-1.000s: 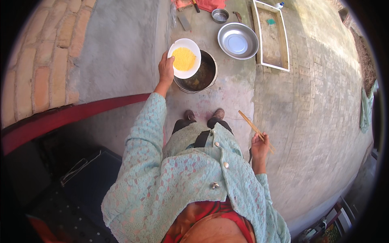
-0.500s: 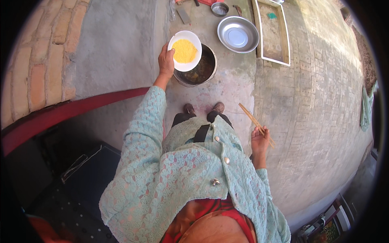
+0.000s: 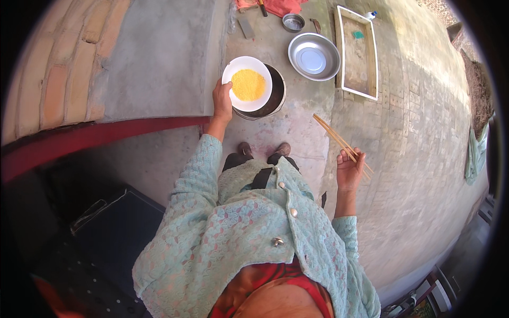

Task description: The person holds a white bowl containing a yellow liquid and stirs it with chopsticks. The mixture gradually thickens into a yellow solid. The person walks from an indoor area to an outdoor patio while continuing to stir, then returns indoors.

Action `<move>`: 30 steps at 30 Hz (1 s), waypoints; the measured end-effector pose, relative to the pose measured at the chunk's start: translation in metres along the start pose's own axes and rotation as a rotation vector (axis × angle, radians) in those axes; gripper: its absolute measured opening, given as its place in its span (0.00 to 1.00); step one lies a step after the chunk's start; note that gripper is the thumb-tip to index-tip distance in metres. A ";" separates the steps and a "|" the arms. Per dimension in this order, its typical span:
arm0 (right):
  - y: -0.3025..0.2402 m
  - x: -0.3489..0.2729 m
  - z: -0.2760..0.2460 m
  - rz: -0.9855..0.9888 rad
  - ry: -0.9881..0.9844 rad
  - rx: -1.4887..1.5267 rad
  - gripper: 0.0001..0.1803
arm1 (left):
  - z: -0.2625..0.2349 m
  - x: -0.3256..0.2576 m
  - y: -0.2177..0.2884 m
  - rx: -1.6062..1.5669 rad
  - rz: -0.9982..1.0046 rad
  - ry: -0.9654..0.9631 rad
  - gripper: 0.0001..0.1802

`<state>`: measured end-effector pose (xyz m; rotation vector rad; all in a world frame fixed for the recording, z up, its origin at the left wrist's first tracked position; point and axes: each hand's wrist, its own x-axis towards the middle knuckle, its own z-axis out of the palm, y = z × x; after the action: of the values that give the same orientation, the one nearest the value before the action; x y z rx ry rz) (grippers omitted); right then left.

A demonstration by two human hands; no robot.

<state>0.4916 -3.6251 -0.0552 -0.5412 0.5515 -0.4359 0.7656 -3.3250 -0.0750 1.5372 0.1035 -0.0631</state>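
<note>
A white bowl (image 3: 229, 71) of yellow grainy meal (image 3: 249, 85) is gripped at its left rim by my left hand (image 3: 222, 102), the thumb over the edge. Below the bowl, a round metal pot (image 3: 281, 98) stands on the ground; the bowl hides much of its opening, and the inside looks dark. Off to the right, my right hand (image 3: 350, 168) is closed on a pair of long wooden chopsticks (image 3: 332, 133). Their tips point up and left, toward the pot but apart from it.
Beyond the pot sit a wide steel basin (image 3: 326, 66), a small metal bowl (image 3: 293, 22) and a white-edged rectangular trough (image 3: 363, 95). A grey block (image 3: 245, 28) and a red cloth (image 3: 283, 6) lie at the back. A raised concrete ledge (image 3: 159, 58) borders the left.
In the picture, the bowl and my left hand sit slightly lower and farther right. My right hand and the chopsticks have shifted right and up. Both holds are unchanged.
</note>
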 end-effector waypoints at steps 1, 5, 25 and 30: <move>-0.002 0.006 0.018 -0.010 -0.047 -0.034 0.18 | -0.001 -0.006 0.004 -0.030 -0.028 0.009 0.20; -0.007 0.027 0.079 -0.075 -0.282 -0.204 0.17 | -0.002 -0.027 0.021 -0.194 -0.135 0.035 0.20; 0.025 0.042 0.142 -0.235 -0.430 -0.632 0.15 | -0.012 -0.074 0.072 -0.402 -0.178 -0.038 0.24; 0.023 0.044 0.140 -0.253 -0.465 -0.641 0.16 | -0.011 -0.076 0.074 -0.397 -0.175 -0.037 0.24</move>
<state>0.6144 -3.5803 0.0162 -1.2998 0.1586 -0.3499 0.6974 -3.3131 0.0064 1.1279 0.2084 -0.1979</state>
